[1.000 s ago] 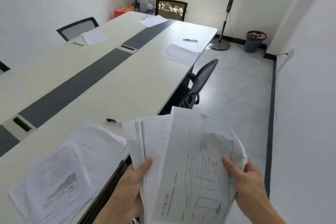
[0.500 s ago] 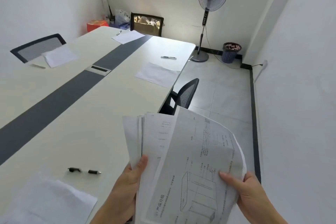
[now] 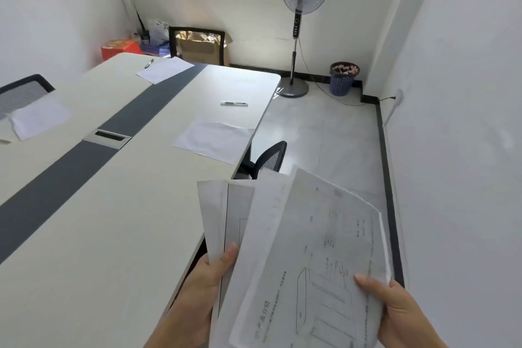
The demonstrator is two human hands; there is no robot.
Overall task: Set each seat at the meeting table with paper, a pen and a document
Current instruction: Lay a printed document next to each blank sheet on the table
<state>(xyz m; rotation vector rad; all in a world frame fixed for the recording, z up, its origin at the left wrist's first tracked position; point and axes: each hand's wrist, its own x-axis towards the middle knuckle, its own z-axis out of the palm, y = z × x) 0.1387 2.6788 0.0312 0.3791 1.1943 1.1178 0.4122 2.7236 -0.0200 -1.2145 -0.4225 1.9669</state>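
Note:
I hold a fanned stack of printed documents (image 3: 299,257) in front of me, beyond the table's right edge. My left hand (image 3: 203,288) grips the lower sheets from the left, thumb on top. My right hand (image 3: 395,308) pinches the top sheet, a page with a line drawing, at its right edge. On the long white meeting table (image 3: 107,229) a blank paper (image 3: 214,141) lies at the right-side seat with a pen (image 3: 234,104) beyond it. Another paper (image 3: 165,69) and pen (image 3: 149,63) lie at the far end, and a third paper (image 3: 39,118) at the left.
A black mesh chair (image 3: 268,159) is tucked under the table's right edge; others stand at the far end (image 3: 197,45) and left (image 3: 22,92). A standing fan (image 3: 303,22), a bin (image 3: 343,78), a cardboard box and a red box are along the far wall. Tiled floor runs on the right.
My view has moved forward along the table; the near seat's papers and pen have dropped out of sight. The right-side paper and pen are closer. Both hands keep holding the documents.

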